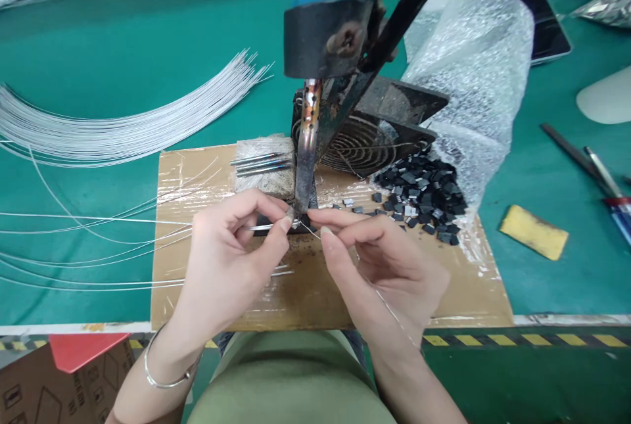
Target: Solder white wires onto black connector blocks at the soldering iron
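Plain pale green top (290,381), dark blue trousers (225,343), bare forearms (419,384), slim silver bangle (147,366) around the left wrist (180,348).

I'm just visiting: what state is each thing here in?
Left hand, pinching white wire
Right hand, pinching thin wire
Soldering iron, mounted tip down; heat unclear
Wire bundle, curved, ends spread
Black pieces, loosely heaped
Fan, tilted; spinning unclear
Tablet, screen dark
Yellow sponge, flat, smudged
Clear plastic, rumpled
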### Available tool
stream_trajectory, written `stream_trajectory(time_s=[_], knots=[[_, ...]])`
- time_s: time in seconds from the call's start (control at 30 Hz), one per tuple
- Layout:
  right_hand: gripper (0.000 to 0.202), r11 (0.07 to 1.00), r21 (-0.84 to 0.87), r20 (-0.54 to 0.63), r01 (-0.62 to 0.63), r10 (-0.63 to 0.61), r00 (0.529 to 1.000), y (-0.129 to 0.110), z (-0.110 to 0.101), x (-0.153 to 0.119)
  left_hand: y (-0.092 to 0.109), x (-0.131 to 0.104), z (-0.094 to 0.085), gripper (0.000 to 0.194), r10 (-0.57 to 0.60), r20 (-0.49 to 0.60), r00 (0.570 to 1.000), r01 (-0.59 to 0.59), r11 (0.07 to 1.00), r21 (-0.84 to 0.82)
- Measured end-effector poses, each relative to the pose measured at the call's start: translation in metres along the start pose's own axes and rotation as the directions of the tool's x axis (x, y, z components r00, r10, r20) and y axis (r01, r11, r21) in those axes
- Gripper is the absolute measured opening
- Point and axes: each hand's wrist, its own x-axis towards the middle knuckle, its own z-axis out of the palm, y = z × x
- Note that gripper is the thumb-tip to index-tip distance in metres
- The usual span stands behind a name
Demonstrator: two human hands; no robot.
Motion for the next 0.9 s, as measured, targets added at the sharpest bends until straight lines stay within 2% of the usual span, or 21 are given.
stream_trajectory(time_s=[0.9], knots=[[0.015,0.999,-0.045,-0.012,0.030,-0.030,0.999,0.0006,0.0007,-0.0019,-0.0005,-0.0022,0.0012,0.011,0.051,-0.027,0.998,-0.049,0.998,0.043]])
